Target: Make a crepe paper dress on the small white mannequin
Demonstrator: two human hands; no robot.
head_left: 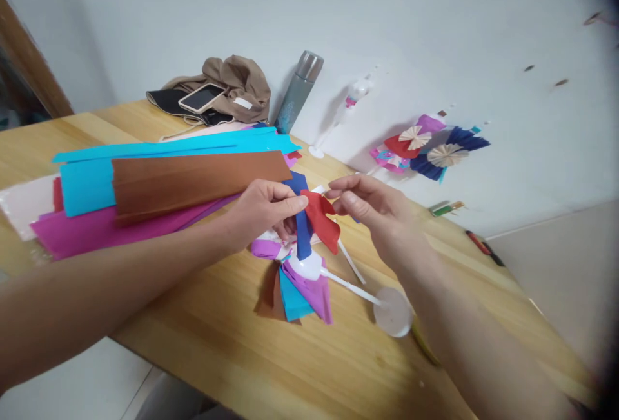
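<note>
My left hand [264, 210] pinches a dark blue paper strip [302, 230] together with a red paper piece [322, 220] above the wooden table [203, 336]. Fingers of my right hand [372, 204] are closed on the other edge of the red piece. Just below lies a white plastic stick with a round base [394, 311] and a white hub, with purple, cyan and brown paper petals [300, 294] fanned around it.
A stack of long crepe paper sheets, brown [193, 178], cyan and magenta, lies at left. Behind are a beige cloth with a phone [200, 97], a grey flask [300, 91] and finished paper flowers [428, 146] against the wall. The table's near edge runs diagonally below my arms.
</note>
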